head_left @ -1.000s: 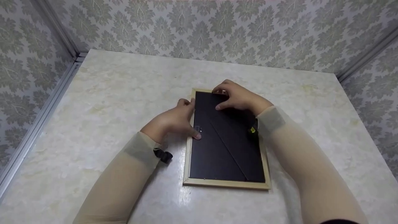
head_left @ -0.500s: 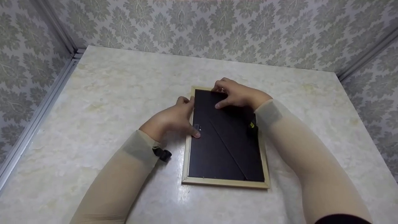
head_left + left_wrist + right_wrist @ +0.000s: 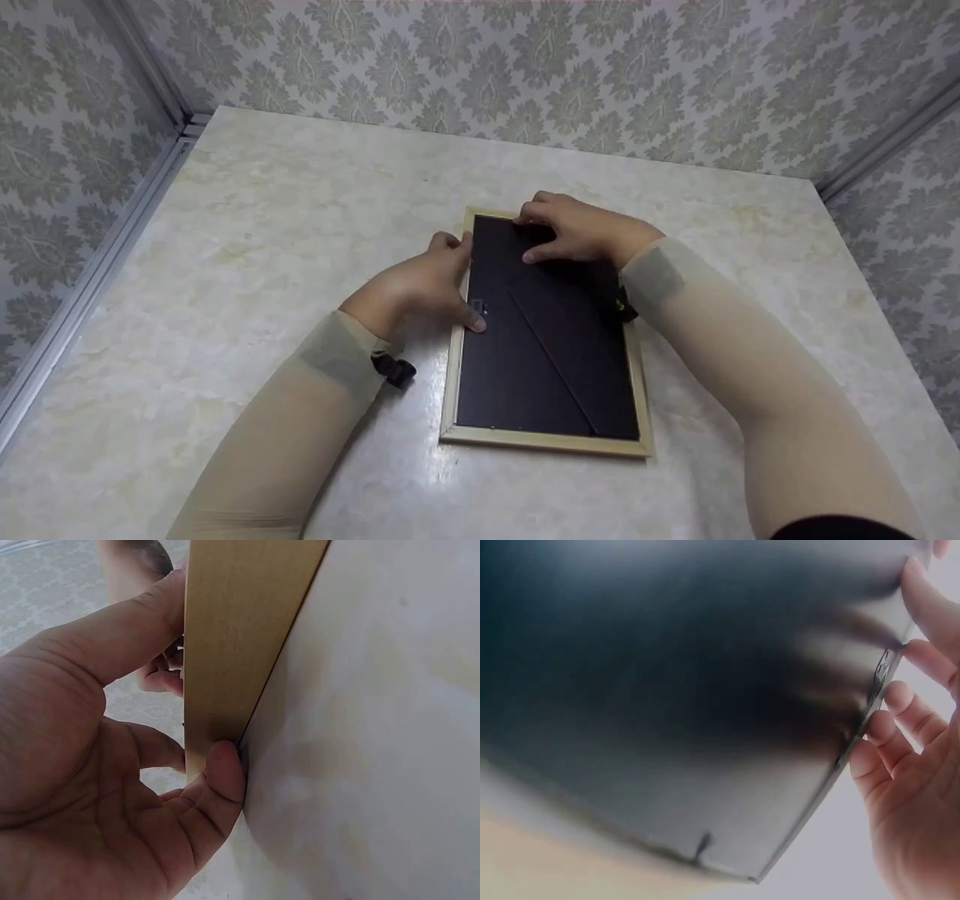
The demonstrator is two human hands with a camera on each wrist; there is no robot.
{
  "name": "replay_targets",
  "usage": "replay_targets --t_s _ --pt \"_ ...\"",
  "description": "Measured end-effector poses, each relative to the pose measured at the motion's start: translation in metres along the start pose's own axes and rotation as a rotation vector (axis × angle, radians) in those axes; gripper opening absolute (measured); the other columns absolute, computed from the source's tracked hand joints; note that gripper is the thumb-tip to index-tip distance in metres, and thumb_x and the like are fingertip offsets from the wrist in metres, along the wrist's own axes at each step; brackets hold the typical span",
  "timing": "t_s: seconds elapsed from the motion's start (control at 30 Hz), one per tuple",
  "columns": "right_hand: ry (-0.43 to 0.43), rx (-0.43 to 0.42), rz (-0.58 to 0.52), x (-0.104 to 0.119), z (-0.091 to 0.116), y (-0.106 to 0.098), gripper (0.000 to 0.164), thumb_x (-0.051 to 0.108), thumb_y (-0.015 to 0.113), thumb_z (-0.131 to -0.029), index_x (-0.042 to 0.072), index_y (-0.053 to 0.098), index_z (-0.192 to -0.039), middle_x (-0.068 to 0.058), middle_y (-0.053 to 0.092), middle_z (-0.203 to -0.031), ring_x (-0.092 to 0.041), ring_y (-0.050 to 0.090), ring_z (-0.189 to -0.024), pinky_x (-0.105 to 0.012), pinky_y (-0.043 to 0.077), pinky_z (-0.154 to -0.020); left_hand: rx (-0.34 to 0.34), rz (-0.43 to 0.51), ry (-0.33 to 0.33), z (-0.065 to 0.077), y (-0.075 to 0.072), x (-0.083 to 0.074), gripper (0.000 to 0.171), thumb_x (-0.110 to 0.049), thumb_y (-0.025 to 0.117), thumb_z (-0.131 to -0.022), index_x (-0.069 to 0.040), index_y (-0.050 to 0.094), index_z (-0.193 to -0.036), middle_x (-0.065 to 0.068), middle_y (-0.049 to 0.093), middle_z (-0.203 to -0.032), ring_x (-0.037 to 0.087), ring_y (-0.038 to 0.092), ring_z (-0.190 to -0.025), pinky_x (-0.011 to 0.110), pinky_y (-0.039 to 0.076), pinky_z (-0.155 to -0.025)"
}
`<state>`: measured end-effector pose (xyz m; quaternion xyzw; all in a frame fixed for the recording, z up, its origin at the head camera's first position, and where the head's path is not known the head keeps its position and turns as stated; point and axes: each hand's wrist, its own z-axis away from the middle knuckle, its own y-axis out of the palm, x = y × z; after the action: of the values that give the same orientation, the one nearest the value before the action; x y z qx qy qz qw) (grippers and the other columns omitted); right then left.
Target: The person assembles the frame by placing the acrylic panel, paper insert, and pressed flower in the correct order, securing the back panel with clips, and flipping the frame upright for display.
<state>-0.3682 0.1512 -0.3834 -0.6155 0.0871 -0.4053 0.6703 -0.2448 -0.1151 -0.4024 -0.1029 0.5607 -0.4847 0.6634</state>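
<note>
A picture frame (image 3: pixel 544 442) with a pale wooden rim lies face down on the table, its black backing board (image 3: pixel 517 375) up. My left hand (image 3: pixel 420 289) grips the long left side, thumb over the rim onto the board. In the left wrist view, the fingers of that hand (image 3: pixel 135 757) curl against the wooden side (image 3: pixel 232 630), one fingertip low by the tabletop. At the far end my right hand (image 3: pixel 581 229) holds the frame, fingers bent at the top edge and thumb on the board. The right wrist view shows its fingertips along the dark board's edge, beside a small metal hanger (image 3: pixel 881 675).
The marbled table (image 3: pixel 300 195) extends on all sides of the frame. Patterned wall panels (image 3: pixel 480 67) stand behind it and at both sides, with a metal rail (image 3: pixel 97 285) along the left. A slanted stand leg (image 3: pixel 555 360) lies flat against the backing.
Both hands keep their places on the frame. The right forearm has shifted slightly to the right, and the head view has moved a little.
</note>
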Motion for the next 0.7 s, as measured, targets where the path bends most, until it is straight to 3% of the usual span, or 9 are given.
replay_targets --t_s 0.4,0.43,0.47,0.53,0.67,0.7 --pt "0.026 0.049 0.222 0.002 0.008 -0.003 0.061 0.054 0.072 -0.109 0.021 0.061 -0.159 -0.014 0.060 -0.143 -0.038 0.061 -0.133 -0.058 0.050 -0.120 0.007 0.017 -0.007 0.001 -0.003 -0.002 0.150 -0.039 0.102 -0.084 -0.012 -0.008 -0.182 0.022 0.002 -0.187 0.040 0.034 -0.169 0.050 0.039 -0.137" --pt "0.036 0.055 0.225 0.004 0.007 -0.004 0.061 0.055 0.071 -0.110 0.021 0.060 -0.160 -0.014 0.060 -0.144 -0.039 0.060 -0.135 -0.058 0.049 -0.121 0.006 0.021 -0.011 0.001 -0.003 -0.002 0.150 -0.039 0.102 -0.084 -0.013 -0.008 -0.182 0.021 0.002 -0.187 0.040 0.034 -0.169 0.050 0.039 -0.137" --pt "0.026 0.055 0.203 -0.009 0.001 0.001 0.064 0.059 0.071 -0.109 0.022 0.060 -0.160 -0.012 0.061 -0.143 -0.036 0.061 -0.135 -0.055 0.049 -0.122 0.006 0.024 -0.015 0.002 -0.003 -0.002 0.150 -0.039 0.102 -0.084 -0.013 -0.008 -0.182 0.020 0.001 -0.187 0.039 0.034 -0.169 0.050 0.039 -0.137" --pt "0.048 0.057 0.193 -0.003 -0.001 0.000 0.062 0.056 0.071 -0.109 0.019 0.061 -0.158 -0.012 0.062 -0.143 -0.035 0.061 -0.135 -0.056 0.049 -0.122 0.007 0.026 -0.020 0.002 -0.002 -0.002 0.150 -0.040 0.102 -0.084 -0.014 -0.008 -0.182 0.019 0.001 -0.188 0.038 0.033 -0.170 0.050 0.039 -0.137" --pt "0.082 0.006 0.105 0.014 -0.007 0.005 0.055 0.049 0.073 -0.110 0.013 0.069 -0.151 -0.013 0.067 -0.134 -0.033 0.065 -0.121 -0.053 0.053 -0.115 0.006 0.002 -0.025 0.002 0.000 -0.001 0.149 -0.042 0.101 -0.085 -0.014 -0.008 -0.182 0.018 0.003 -0.188 0.036 0.040 -0.166 0.050 0.043 -0.134" --pt "0.109 -0.009 0.097 0.033 -0.003 0.003 0.049 0.044 0.073 -0.110 0.010 0.071 -0.146 -0.015 0.068 -0.131 -0.034 0.065 -0.117 -0.055 0.054 -0.111 0.006 -0.005 -0.026 0.002 0.000 -0.001 0.149 -0.043 0.101 -0.086 -0.013 -0.009 -0.182 0.018 0.003 -0.188 0.035 0.042 -0.165 0.049 0.044 -0.133"
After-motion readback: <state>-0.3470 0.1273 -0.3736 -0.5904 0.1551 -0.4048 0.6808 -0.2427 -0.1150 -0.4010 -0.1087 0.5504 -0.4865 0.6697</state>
